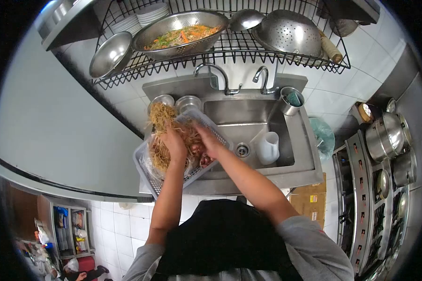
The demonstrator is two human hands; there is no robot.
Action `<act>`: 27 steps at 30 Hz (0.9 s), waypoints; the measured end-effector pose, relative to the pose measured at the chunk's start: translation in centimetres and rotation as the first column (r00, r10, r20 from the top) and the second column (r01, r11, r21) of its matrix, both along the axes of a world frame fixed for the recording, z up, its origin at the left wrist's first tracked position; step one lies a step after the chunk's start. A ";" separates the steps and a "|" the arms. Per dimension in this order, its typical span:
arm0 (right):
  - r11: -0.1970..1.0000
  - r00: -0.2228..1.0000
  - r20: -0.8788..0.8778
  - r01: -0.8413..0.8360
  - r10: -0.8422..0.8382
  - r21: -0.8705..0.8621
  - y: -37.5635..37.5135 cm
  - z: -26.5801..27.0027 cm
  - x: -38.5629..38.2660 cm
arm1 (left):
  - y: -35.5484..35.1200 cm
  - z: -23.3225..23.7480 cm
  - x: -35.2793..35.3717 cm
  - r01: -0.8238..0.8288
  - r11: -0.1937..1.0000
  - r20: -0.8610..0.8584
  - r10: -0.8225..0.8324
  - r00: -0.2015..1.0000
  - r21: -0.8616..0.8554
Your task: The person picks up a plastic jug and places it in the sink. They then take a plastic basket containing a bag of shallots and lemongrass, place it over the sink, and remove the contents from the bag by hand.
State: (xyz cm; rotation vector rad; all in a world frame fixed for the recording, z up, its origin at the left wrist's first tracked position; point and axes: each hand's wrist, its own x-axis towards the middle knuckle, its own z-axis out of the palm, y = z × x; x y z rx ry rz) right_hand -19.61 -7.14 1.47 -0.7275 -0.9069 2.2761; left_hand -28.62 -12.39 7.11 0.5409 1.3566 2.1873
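Note:
A grey plastic basket point(143, 166) rests at an angle on the left side of the sink unit. Inside are reddish shallots point(205, 160) with long, dry, straw-like stalks point(160, 114), and clear plastic wrapping point(147, 159) lies among them. My left hand point(174, 144) is closed around a bunch of these stalks, which stick out past its partly hidden fingers. On the basket's right side, my right hand point(211, 141) is against the shallots, its fingers stretched out and somewhat blurred.
The sink basin point(229, 133) holds a white plastic jug point(267, 148). Two faucets point(227, 77) stand behind it. Metal bowls point(188, 103) sit behind the basket. Overhead, a wire rack point(248, 54) carries a colander of shredded vegetables point(185, 37). A stove point(361, 187) stands at right.

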 end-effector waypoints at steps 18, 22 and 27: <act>0.515 0.556 0.438 -0.022 -0.706 0.857 4.8 -3.6 0.6 | -0.3 -2.9 -1.8 -0.037 0.999 -0.123 0.035 0.992 -0.009; 0.396 0.686 0.336 -0.076 -0.646 0.915 3.7 -3.6 0.8 | -1.0 0.8 -1.6 -0.154 0.986 0.031 0.152 0.988 0.064; 0.884 0.923 0.264 0.141 -0.281 0.446 -1.2 0.8 0.1 | -0.2 1.3 -0.6 -0.121 0.989 0.145 0.109 0.983 0.080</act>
